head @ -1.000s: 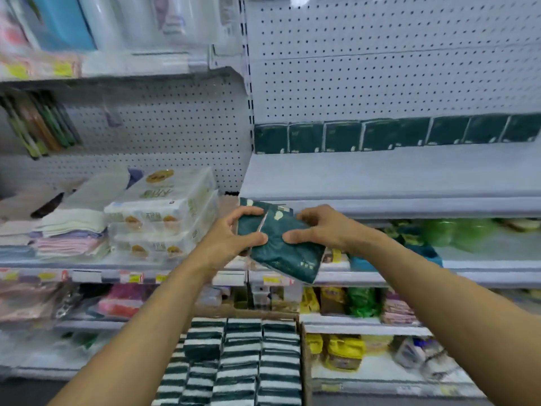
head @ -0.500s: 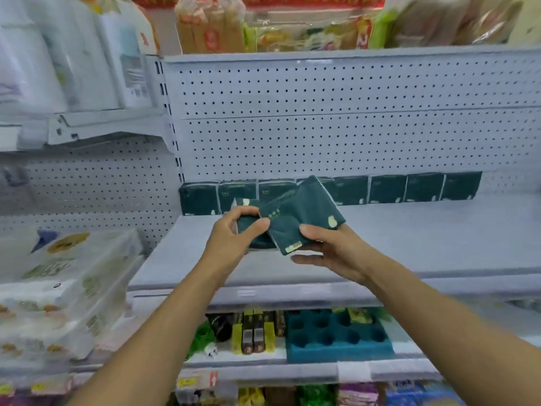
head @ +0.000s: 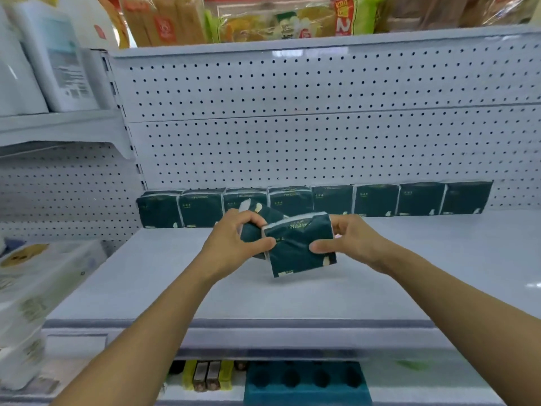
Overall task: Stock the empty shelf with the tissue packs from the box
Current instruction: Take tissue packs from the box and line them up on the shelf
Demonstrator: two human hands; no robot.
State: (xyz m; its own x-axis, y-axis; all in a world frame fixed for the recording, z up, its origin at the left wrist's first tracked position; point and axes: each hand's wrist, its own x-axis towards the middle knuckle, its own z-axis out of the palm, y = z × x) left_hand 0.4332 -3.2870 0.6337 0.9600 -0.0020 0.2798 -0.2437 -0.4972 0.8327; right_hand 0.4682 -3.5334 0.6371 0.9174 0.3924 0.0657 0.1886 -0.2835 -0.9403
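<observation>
We're holding two dark green packs over the shelf [head: 292, 294], one per hand. Left hand [head: 234, 241] is gripping the left pack [head: 257, 230], thumb in front, fingers curled over the top; that pack is tilted and mostly hidden behind the hand and the other pack. Right hand [head: 348, 241] is pinching the right pack [head: 301, 247] by its right edge, thumb on the face, fingers behind. The right pack is overlapping the left one and facing us, slightly tilted, print upside down. Both are hanging above the shelf, not touching it.

Likely we're splitting the pair so each goes down separately, and squaring the front one up to match the row.

Row [head: 316, 200] of eight matching packs is standing upright, side by side, against the pegboard [head: 292, 148] at the shelf's back. Everything in front of the row is bare, so the next spots are probably a second row in front of it.

Box isn't in view. Lower shelf is showing a teal tray [head: 304, 382] with round pockets; can't tell what's in them.
</observation>
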